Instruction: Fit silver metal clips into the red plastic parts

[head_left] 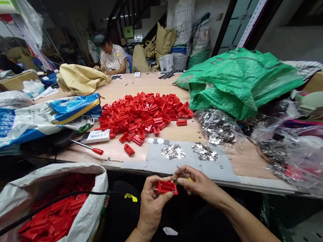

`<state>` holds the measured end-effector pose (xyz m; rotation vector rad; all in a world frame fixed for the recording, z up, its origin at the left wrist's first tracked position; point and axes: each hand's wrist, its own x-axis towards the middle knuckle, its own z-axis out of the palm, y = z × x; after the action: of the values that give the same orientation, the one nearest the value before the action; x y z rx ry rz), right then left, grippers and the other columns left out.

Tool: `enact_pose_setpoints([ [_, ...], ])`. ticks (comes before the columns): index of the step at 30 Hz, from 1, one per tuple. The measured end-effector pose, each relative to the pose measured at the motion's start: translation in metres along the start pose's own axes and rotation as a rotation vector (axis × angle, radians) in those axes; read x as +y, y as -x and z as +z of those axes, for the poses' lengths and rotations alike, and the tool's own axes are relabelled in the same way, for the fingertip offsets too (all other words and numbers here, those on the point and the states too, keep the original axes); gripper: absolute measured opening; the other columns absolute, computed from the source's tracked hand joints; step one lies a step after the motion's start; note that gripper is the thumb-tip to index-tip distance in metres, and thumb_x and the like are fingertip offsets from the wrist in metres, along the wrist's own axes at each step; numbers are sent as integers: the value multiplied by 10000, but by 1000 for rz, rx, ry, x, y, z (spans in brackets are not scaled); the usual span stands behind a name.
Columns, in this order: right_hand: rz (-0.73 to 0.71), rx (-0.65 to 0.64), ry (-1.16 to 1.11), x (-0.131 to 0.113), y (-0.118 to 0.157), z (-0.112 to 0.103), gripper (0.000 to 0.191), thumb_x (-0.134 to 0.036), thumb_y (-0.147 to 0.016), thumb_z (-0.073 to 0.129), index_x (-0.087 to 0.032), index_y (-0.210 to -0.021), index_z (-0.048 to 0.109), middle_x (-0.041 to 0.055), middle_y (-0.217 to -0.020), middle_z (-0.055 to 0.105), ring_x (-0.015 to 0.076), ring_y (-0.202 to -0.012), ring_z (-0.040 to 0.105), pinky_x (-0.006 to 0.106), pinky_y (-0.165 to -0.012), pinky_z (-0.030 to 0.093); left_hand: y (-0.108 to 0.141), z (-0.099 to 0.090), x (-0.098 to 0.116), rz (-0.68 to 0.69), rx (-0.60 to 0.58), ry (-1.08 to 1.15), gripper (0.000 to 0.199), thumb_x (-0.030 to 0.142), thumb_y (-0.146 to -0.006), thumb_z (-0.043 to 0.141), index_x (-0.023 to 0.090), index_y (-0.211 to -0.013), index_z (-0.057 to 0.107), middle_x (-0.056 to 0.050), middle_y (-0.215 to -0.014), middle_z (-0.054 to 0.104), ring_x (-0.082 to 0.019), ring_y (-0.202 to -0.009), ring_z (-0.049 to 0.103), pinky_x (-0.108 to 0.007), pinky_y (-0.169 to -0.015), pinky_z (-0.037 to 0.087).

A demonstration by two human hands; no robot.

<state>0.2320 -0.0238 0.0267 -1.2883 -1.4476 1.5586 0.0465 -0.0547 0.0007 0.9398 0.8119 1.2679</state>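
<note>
Your left hand [152,202] grips a red part [167,188] between thumb and fingers, its hollow side facing up towards you. Your right hand [198,183] is just beside it, pinching a thin tool [181,170] — a spot of yellow shows under the fingers, but the tool is too small to make out fully. Both hands are in front of the near edge of the surface [178,131], above your lap.

Beyond them, on a grey mat [154,160], you have two heaps of flat metal pieces: a left heap [172,152] and a right heap [204,152]. A clear bag [216,125] of similar pieces sits near the right heap, with a green sack [237,82] behind it. The red pile [144,113] spreads over the middle of the surface, a few parts scattered towards you. To its left are a white box [96,136] and a red-tipped rod [87,146]. At your left, a white sack [96,173] stands open — more red parts inside. Across the surface sits a person [115,58].
</note>
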Motion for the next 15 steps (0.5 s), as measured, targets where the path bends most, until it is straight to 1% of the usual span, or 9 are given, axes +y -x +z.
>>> enact_pose_setpoints([
  [1,-44,105,152,-1,-5,-9,276,-446,-826,595,-203,-952,558,19,-886,615,118,-627,520,242,-552,403,-1,0,0,-6,17,9,321,178,-722,738,195,-970,535,-69,-1087,712,-194,-965,681,-341,-875,529],
  [3,-137,304,492,-2,-15,-26,169,-350,-856,540,-203,-923,591,36,-922,642,176,-775,583,297,-678,442,-2,-1,1,-9,38,30,324,175,-715,742,193,-963,536,-69,-1088,713,-183,-954,681,-324,-863,530],
  [4,-173,365,644,-2,-20,-33,137,-296,-856,522,-204,-918,602,39,-925,650,195,-833,594,318,-733,442,-3,-1,2,-12,45,41,325,172,-711,744,194,-960,536,-65,-1085,714,-175,-945,681,-312,-854,530],
  [5,-197,396,769,0,-24,-38,132,-251,-850,509,-204,-921,609,43,-934,654,207,-873,598,333,-774,437,-3,-1,3,-16,48,52,327,170,-709,746,194,-958,536,-61,-1083,716,-166,-937,681,-300,-847,530],
  [7,-205,398,930,2,-32,-43,158,-210,-848,488,-203,-947,611,52,-964,654,211,-895,603,337,-799,437,-4,-2,3,-30,55,65,327,167,-707,747,194,-955,536,-55,-1080,716,-155,-931,679,-284,-840,527],
  [9,-179,386,1017,4,-39,-43,175,-207,-861,480,-202,-981,607,59,-993,650,208,-911,604,321,-800,438,-4,-3,4,-40,64,71,324,166,-706,749,194,-950,538,-52,-1080,715,-151,-934,674,-277,-842,522],
  [12,-142,383,1072,4,-47,-39,163,-215,-873,484,-204,-977,608,63,-998,650,212,-917,604,306,-784,430,-3,-4,3,-47,71,72,317,170,-711,749,194,-948,539,-55,-1087,711,-155,-943,668,-284,-853,513],
  [15,-128,366,1081,0,-52,-38,114,-220,-862,508,-214,-904,614,52,-941,657,208,-866,607,291,-730,418,-1,-5,2,-53,66,74,321,172,-714,748,197,-953,536,-62,-1097,706,-168,-951,667,-301,-860,508],
])
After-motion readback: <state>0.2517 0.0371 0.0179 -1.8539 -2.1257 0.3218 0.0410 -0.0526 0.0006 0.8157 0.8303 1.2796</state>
